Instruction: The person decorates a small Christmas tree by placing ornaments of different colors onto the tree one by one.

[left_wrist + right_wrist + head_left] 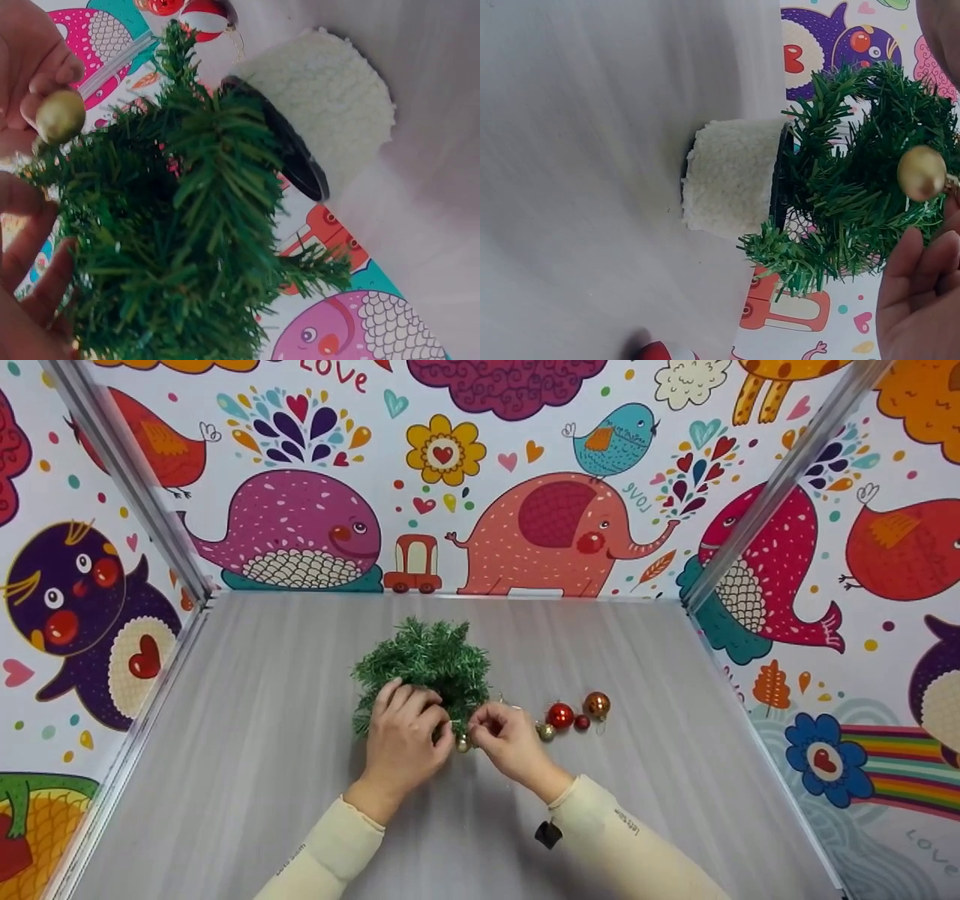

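Note:
A small artificial Christmas tree [420, 656] with green tinsel-like branches stands in front of both hands. Its white fuzzy pot [735, 176] shows in both wrist views. My left hand [406, 731] is at the near side of the tree, thumb and forefinger pinching at a branch tip. Just right of it, my right hand [514, 741] pinches the top of a gold ball ornament [463, 745] with thumb and forefinger. The same gold ball [60, 118] hangs beside the outer needles in the left wrist view. Its hanging loop is mostly hidden by fingers.
Right of the tree lie a shiny red ball [559, 715], a copper-coloured ball [596, 704], a small dark red ball [582, 722] and a small gold ornament [547, 732]. A red-and-white ball [204, 19] lies near the pot. Printed panels border the grey table [262, 720].

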Available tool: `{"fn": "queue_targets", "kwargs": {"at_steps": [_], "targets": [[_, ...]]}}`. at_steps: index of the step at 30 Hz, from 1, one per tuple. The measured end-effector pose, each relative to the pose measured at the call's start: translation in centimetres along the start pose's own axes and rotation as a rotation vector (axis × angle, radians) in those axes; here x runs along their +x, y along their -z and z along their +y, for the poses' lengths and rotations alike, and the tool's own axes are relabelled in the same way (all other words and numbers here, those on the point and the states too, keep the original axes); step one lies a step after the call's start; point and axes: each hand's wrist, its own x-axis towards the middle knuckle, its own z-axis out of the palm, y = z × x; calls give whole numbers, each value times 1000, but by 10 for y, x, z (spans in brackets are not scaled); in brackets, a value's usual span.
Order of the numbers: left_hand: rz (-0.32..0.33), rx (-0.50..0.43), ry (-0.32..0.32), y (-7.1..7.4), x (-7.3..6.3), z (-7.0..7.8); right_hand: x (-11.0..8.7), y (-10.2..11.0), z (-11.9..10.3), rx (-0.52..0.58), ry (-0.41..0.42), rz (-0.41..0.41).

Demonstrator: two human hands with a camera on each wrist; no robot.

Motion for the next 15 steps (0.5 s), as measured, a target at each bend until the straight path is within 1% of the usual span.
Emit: {"fn": "queue_targets", "kwargs": {"at_steps": [2,5,8,15], "targets": [[-11,-18,-12,0,1,-2,0,-1,10,-7,-13,-14],[-30,-40,-23,1,1,-4,0,-3,22,-14,-7,-17],[-40,-53,-32,2,2,-5,-1,-3,25,-10,7,-21],[-70,-102,-49,2,1,-7,-2,-1,27,-14,14,-78]]}}
